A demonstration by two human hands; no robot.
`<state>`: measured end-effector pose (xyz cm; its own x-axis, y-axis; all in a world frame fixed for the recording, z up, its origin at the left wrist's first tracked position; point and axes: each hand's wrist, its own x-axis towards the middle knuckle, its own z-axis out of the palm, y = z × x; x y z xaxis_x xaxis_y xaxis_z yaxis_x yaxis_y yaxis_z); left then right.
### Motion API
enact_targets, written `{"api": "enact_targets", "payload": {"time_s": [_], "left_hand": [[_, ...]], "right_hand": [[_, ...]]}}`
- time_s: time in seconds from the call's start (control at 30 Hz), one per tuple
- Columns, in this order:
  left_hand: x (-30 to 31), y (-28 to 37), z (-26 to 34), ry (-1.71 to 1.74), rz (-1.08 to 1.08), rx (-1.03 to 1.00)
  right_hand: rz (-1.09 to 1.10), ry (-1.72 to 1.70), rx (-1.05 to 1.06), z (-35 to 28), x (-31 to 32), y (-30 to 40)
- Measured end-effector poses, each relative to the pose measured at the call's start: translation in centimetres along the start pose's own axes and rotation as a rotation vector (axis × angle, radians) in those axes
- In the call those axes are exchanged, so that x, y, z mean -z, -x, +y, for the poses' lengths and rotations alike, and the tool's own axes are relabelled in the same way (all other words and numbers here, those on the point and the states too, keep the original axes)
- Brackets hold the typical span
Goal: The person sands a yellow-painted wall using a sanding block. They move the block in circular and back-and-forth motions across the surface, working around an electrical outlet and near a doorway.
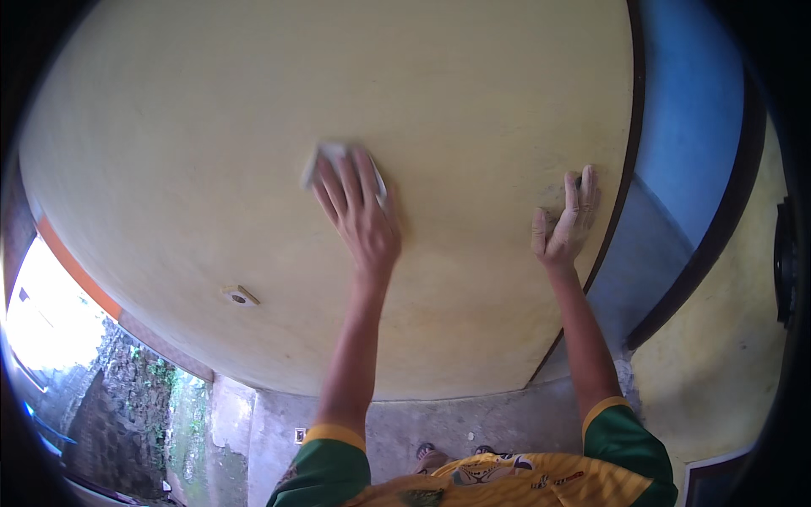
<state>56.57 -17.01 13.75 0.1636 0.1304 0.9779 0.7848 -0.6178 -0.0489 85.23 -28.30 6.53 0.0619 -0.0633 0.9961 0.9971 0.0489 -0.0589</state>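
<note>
My left hand (360,212) presses a pale flat sheet (331,151) against the yellow painted wall (456,127). The sheet looks folded, and blur hides whether it is sandpaper or cloth. Most of it lies under my fingers. Farther right, my right hand (567,222) touches the same wall near the dark door frame (635,95). Its fingers are spread and coated with pale dust, and I see nothing held in it. Dark scuffs mark the wall around these fingers.
A wall socket (240,295) sits low on the left. Right of the frame is a doorway with a blue wall (690,114) inside. My feet in sandals (426,450) stand on the concrete floor (393,421). A mossy rough wall (136,399) lies outside at lower left.
</note>
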Motion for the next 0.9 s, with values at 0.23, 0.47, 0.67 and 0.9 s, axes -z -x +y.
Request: {"api": "enact_targets", "payload": {"time_s": [0.23, 0.47, 0.67, 0.9], "left_hand": [[-1.5, 1.4, 10.5, 0.187, -0.356, -0.41], [-1.6, -6.4, 10.7, 0.131, 0.019, -0.208], [-1.3, 3.4, 7.6, 0.047, -0.203, -0.255], [2.9, -7.6, -2.9, 0.027, 0.188, -0.039]], "right_hand": [[-0.026, -0.035, -0.061, -0.6, -0.4, 0.6], [-0.036, -0.021, -0.061, 0.9, 0.3, 0.6], [0.015, -0.1, -0.075, -0.6, -0.4, 0.4], [0.04, -0.012, 0.056, 0.9, 0.6, -0.7]]}}
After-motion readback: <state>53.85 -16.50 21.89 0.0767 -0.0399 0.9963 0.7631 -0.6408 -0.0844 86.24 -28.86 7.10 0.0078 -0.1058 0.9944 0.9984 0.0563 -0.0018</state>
